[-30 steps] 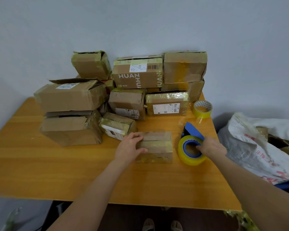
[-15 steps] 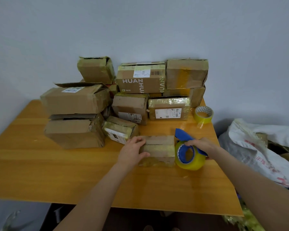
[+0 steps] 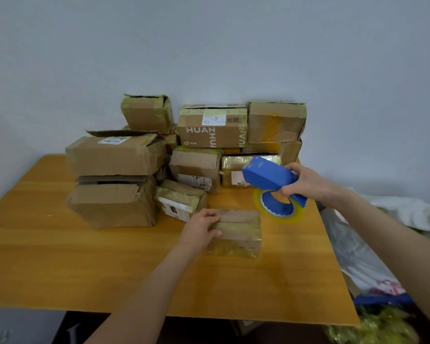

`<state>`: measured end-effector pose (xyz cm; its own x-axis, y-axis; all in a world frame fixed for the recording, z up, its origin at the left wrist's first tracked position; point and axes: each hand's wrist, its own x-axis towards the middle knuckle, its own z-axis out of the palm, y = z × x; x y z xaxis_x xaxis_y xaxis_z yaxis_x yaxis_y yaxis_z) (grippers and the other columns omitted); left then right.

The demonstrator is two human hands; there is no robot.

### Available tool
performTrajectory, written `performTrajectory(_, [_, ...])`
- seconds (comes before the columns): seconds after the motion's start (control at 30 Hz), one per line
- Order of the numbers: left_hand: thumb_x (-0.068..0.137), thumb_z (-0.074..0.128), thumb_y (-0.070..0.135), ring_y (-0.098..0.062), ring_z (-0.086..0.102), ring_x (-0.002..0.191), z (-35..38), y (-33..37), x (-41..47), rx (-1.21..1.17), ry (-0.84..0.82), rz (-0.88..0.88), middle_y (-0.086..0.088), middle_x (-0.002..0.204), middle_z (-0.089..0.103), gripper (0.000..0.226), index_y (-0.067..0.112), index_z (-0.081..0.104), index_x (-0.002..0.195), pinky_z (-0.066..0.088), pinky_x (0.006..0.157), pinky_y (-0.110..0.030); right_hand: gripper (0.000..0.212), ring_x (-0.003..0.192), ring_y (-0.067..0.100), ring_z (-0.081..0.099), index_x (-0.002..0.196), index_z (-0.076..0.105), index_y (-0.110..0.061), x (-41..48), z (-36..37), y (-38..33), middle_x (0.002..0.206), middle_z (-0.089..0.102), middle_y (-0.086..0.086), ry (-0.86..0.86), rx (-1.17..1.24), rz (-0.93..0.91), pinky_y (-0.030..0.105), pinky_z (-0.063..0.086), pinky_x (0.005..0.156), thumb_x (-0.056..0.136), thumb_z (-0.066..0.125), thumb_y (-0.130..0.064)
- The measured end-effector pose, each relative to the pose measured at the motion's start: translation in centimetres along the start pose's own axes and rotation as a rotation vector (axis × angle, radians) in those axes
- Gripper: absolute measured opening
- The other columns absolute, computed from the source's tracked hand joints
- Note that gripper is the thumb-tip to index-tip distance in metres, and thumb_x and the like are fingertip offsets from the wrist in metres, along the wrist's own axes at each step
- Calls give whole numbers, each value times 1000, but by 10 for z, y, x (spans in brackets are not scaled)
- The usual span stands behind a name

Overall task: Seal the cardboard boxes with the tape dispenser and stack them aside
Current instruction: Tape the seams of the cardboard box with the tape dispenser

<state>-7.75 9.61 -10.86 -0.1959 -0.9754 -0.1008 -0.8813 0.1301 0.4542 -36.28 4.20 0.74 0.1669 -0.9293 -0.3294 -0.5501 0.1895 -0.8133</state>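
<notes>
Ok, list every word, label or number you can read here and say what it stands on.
"HUAN": front of the brown box in the pile's upper row, and again sideways along its right edge.
"HU": sideways, partial, on the same front.
White label and barcode on that box: too small to read.
Labels on the large left box, middle box, small tilted box and shiny box: blurred, unreadable.
Tape dispenser: no text visible.

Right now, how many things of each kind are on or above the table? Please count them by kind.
Cardboard boxes: 10 plainly visible, one gripped by the left hand; parts of others show behind them
Blue tape dispenser: 1, held in the right hand
Total: 11
</notes>
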Motion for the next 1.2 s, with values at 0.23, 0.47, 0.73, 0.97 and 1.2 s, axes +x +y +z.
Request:
performTrajectory(0.23, [88,67,17,-14,46,126,6,0,-4,-187,74,-72,6,134,52,45,17,58,132,38,106,-31,62,97,13,62,116,48,-28,1,55,-23,111,55,0,-263,-123,-122,22,53,73,66,81,-14])
performTrajectory(0.47, [91,58,0,-13,53,120,-4,-11,-4,-427,83,-179,3,129,60,38,17,64,125,42,101,-24,62,104,20,58,121,41,-20,9,63,-14,116,51,5,-277,-226,-121,32,56,84,73,79,-9])
performTrajectory(0.73, [98,48,39,-12,58,75,-23,-18,0,-890,145,-450,-1,87,66,31,15,68,95,47,65,-23,60,102,20,57,118,40,-20,15,68,-17,113,50,4,-275,-264,-98,24,52,75,74,79,-10])
performTrajectory(0.97, [94,60,14,-18,57,115,-7,-5,-5,-696,32,-415,0,128,60,38,14,57,132,47,101,-35,60,103,21,58,116,42,-20,20,65,-15,114,52,4,-277,-243,-86,32,55,83,72,81,-11])
performTrajectory(1.2, [90,61,2,-18,55,120,11,32,0,-647,109,-410,-3,131,60,44,13,56,133,44,100,-28,60,98,18,59,115,43,-20,20,45,-10,111,53,3,-278,-253,-141,27,53,76,70,82,-12])
